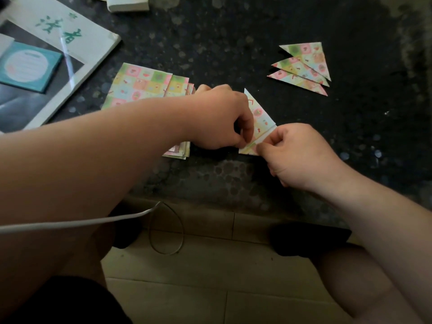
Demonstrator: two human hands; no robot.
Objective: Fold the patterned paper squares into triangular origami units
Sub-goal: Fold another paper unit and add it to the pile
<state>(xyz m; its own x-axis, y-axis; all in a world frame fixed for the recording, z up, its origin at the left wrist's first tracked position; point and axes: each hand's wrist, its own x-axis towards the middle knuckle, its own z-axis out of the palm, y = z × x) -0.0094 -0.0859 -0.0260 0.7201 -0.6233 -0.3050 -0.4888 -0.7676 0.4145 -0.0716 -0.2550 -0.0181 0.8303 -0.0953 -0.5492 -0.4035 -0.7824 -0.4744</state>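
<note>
A patterned paper piece (259,118) lies folded into a triangle on the dark stone table (233,43), its tip pointing away from me. My left hand (222,120) pinches its left edge with thumb and forefinger. My right hand (294,155) pinches the lower right corner, where a white strip of the paper's back shows. A stack of unfolded patterned squares (145,85) sits to the left, partly under my left forearm. Three finished triangular units (306,66) lie overlapped at the back right.
A white book (58,31) with green characters and a teal card (28,66) on it lie at the back left. A white block (127,4) sits at the far edge. A white cable (81,222) crosses my left leg below the table's front edge.
</note>
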